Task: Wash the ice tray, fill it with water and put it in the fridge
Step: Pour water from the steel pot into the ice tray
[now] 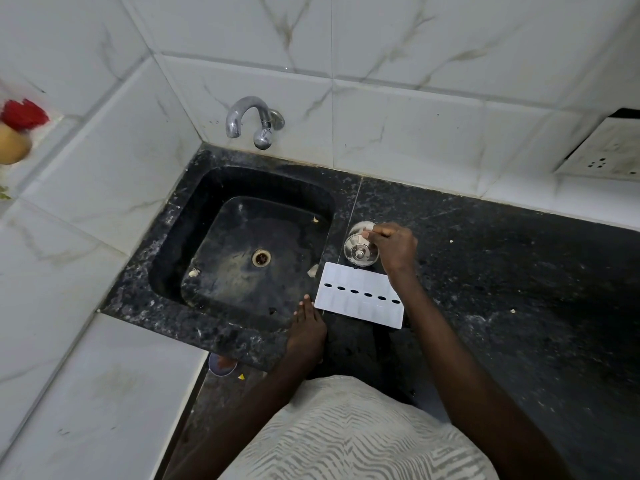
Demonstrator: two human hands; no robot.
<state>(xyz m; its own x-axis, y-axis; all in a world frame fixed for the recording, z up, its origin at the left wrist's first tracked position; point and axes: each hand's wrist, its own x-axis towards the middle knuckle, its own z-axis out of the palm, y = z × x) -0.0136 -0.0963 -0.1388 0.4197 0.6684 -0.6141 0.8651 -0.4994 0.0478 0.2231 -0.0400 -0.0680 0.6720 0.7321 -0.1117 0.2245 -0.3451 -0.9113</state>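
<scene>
one white ice tray (360, 295) is laid flat on the black counter (502, 258), just right of the sink (242, 237), with its long axis running left to right and slightly toward the near side at its right end. a row of dark oval holes is seen along its middle. the left hand (306, 323) is rested flat, fingers extended, touching the tray's left edge. the right hand (394, 244) is closed on a small whitish piece above a round steel container (360, 249) just beyond the tray.

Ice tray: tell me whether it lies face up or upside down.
Upside down: the ice tray lies on the black counter beside the sink, showing its flat underside, no open cups.
</scene>
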